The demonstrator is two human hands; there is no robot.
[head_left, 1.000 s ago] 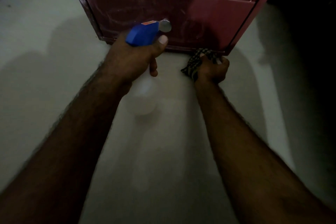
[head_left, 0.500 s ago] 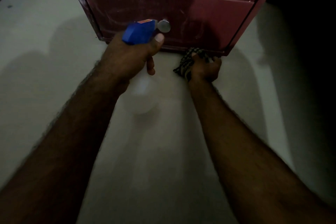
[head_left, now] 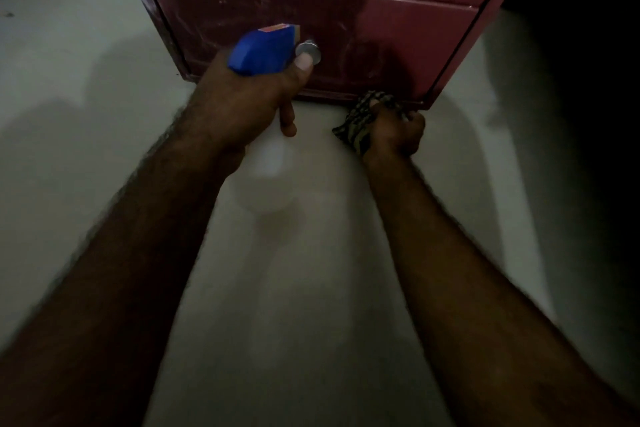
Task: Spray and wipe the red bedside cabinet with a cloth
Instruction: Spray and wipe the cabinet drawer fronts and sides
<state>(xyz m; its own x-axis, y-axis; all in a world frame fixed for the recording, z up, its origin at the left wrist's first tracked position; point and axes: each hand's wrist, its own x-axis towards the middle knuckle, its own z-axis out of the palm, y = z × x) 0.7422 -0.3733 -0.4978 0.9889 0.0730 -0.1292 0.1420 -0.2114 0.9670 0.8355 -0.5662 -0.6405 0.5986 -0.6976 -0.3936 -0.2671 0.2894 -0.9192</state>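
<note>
Here, left grip (head_left: 249, 104) holds one spray bottle (head_left: 263, 49); right grip (head_left: 394, 132) clutches one cloth (head_left: 356, 121) at one cabinet (head_left: 381, 21).

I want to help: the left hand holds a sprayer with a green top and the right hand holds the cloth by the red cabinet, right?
Not green: the head view shows a blue top. The left hand does hold the sprayer, and the right hand holds the cloth by the red cabinet.

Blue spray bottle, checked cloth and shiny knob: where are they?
blue-topped clear plastic spray bottle (head_left: 263, 51): head view, on its blue trigger head.
dark checked cloth (head_left: 355, 120): head view, on its bunched folds.
round silver metal knob (head_left: 307, 49): head view, on its face.
</note>
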